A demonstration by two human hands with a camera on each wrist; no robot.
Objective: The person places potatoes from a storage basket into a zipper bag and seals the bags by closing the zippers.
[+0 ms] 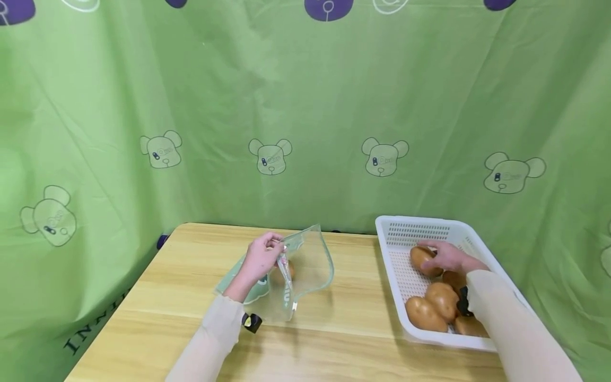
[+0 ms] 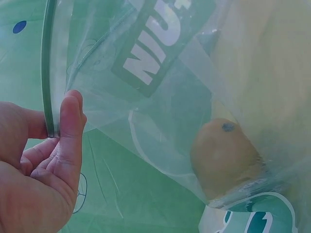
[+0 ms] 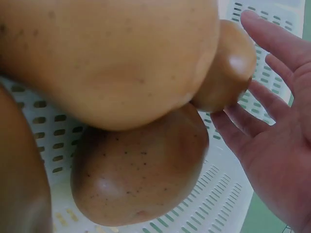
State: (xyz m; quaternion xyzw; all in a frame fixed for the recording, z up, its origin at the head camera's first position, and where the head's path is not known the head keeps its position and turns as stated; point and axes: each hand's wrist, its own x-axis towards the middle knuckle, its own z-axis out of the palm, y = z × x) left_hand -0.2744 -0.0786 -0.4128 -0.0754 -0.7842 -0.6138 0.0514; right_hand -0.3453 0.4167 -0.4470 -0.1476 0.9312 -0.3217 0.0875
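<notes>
My left hand [image 1: 278,246] pinches the zip rim of a clear plastic bag [image 1: 312,265] between thumb and fingers and holds its mouth open above the wooden table. The left wrist view shows the hand [image 2: 56,121] on the green rim of the bag [image 2: 160,92], with one potato [image 2: 223,160] inside. My right hand [image 1: 431,253] lies with straight fingers on the far potato [image 1: 421,261] in a white perforated basket [image 1: 420,222]. Up close, the right hand [image 3: 257,97] is spread beside that potato [image 3: 231,68], not curled round it.
Several more potatoes [image 1: 441,300] lie in the near half of the basket; two fill the right wrist view [image 3: 141,165]. The wooden table [image 1: 358,339] is backed and flanked by a green curtain [image 1: 305,106] printed with bears. The basket stands at the table's right edge.
</notes>
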